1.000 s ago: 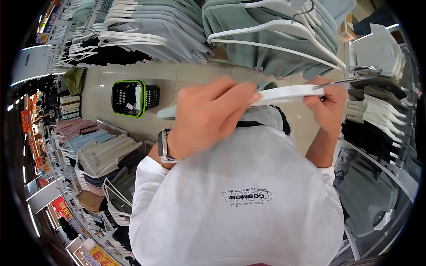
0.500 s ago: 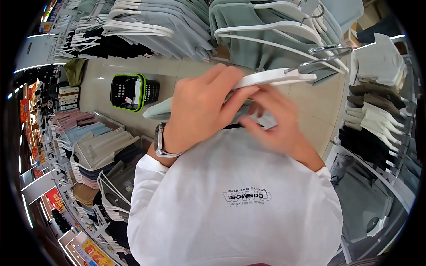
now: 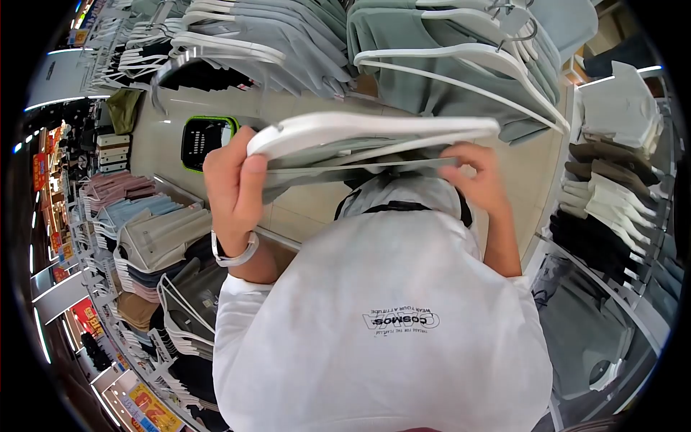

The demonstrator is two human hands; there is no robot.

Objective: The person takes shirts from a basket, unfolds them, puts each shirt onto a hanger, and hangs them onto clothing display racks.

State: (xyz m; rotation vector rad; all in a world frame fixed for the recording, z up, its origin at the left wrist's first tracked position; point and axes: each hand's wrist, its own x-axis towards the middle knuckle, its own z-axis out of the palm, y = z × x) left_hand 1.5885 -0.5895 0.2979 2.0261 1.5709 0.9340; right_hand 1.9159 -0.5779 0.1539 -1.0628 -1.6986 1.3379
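Note:
A white hanger [image 3: 381, 128] lies crosswise in front of my chest. My left hand [image 3: 237, 187] is closed round its left part, thumb on the near side. The hanger's metal hook, smeared by motion, sticks out beyond this hand. Under the hanger hangs a grey-green garment [image 3: 302, 180], seen nearly edge-on, so its shape is hidden. At the right end, my right hand [image 3: 479, 176] pinches the garment's edge between thumb and fingers, just below the hanger tip. A watch band [image 3: 236, 250] circles my left wrist.
Ahead, grey-green garments [image 3: 410, 86] and light grey garments [image 3: 295, 54] hang on white hangers. A black basket with a green rim [image 3: 205, 144] stands on the tiled floor. Racks of folded-over clothes [image 3: 155, 237] line the left; white, brown and black clothes [image 3: 604, 201] hang at right.
My left hand has moved left along with the hanger, which now lies level with its hook turned left. My right hand has moved slightly right and now pinches the garment's edge.

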